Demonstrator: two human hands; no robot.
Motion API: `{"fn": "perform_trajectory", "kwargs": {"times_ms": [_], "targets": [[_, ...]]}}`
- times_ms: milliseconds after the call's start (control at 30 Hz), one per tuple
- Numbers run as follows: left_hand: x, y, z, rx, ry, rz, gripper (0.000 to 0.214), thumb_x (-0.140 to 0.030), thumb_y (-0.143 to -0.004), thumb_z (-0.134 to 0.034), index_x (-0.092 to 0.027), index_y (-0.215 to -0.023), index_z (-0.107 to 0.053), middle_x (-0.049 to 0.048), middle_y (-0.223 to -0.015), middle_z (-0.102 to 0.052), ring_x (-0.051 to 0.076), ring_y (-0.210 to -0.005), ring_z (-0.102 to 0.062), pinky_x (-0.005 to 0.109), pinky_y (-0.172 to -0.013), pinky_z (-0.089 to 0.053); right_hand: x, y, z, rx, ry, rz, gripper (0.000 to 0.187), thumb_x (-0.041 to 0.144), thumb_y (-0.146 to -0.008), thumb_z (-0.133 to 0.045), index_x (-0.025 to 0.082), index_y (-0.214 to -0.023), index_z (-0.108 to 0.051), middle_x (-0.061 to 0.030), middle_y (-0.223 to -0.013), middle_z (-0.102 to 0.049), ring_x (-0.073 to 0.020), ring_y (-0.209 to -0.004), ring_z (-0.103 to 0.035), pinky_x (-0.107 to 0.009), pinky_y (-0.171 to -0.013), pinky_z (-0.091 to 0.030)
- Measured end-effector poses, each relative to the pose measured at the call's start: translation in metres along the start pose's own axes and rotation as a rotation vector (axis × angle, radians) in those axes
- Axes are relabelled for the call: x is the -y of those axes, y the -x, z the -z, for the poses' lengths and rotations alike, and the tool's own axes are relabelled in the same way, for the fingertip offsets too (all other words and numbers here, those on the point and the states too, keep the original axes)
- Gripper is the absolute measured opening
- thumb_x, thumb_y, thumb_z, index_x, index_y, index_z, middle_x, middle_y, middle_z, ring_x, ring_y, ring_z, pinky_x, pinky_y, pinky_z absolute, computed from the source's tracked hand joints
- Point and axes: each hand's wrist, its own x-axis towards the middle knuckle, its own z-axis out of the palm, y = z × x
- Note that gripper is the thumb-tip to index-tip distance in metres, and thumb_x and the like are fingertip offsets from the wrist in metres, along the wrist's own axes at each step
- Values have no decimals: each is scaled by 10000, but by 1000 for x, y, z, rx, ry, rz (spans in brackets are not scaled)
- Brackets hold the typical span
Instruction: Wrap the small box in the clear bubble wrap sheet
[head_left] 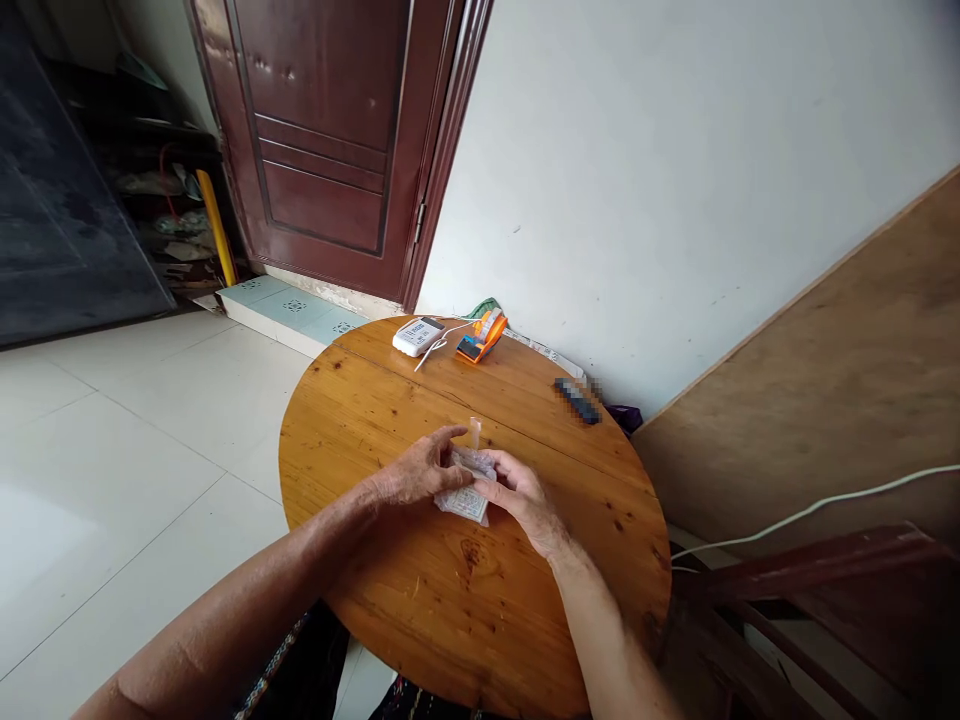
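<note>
Between my hands, just above or on the round wooden table (pixel 360 420), is a small flat packet (pixel 466 503) in clear bubble wrap, with dense print showing on its pale near face. My left hand (pixel 421 470) holds its left edge, thumb across the top and index finger stretched out beyond it. From the right, my right hand (pixel 523 497) grips the packet with the thumb on top and fingers behind its far edge. A clear strip (pixel 475 430), perhaps tape, sticks up past the far side, close to the left index fingertip. Fingers hide part of the wrap.
Toward the table's far edge lie a white device (pixel 418 338) with a cable and an orange tape dispenser (pixel 482 337). A dark, blurred-out object (pixel 577 400) rests at the right. Beyond stand a white wall (pixel 637 180) and a brown door (pixel 322 130).
</note>
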Motion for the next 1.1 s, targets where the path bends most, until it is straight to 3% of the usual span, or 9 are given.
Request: {"fn": "perform_trajectory", "kwargs": {"times_ms": [167,300,500,700,867,1100], "targets": [[5,-3,-3,-6,93,-41,752,-323,-707,-700,-102,-1367,-416,21,-864,-562,130,-714,-528,252,-611,-408,0,3,-2,-39,7,-5,429,549,-746,-686,209,-1009,-678,-33,-884,-697,-207,-817,-616,-306,-729,-467],[6,-5,-3,17,110,-49,769,-301,-690,-731,-131,-1371,-417,9,-854,-573,125,-708,-529,243,-605,-392,7,-3,0,-126,140,11,404,590,-773,-626,191,-809,-673,4,-692,-613,-155,-667,-523,-266,-625,-396],[7,-5,-3,42,172,-64,796,-315,-694,-749,-135,-1386,-400,38,-903,-610,132,-732,-549,242,-615,-398,5,-22,-2,-219,136,83,325,502,-766,-646,180,-733,-651,21,-644,-560,-134,-631,-471,-251,-604,-371],[9,-6,-3,33,157,-36,794,-370,-720,-744,-133,-1394,-396,17,-848,-598,108,-662,-518,226,-570,-365,-7,-22,-10,-410,91,140,281,455,-783,-615,195,-678,-602,25,-642,-558,-143,-642,-477,-247,-606,-377],[9,-7,-3,61,183,-74,783,-422,-737,-741,-119,-1370,-393,55,-939,-618,110,-677,-532,232,-576,-381,-9,-20,-9,-397,151,184,235,418,-809,-581,204,-713,-601,16,-691,-602,-155,-673,-517,-253,-638,-404],[10,-8,-3,20,169,-79,707,-428,-728,-751,-129,-1305,-472,32,-877,-607,107,-673,-536,223,-588,-401,-2,-13,-12,-384,260,245,187,355,-826,-541,207,-717,-578,10,-718,-617,-155,-694,-546,-247,-664,-418]]}}
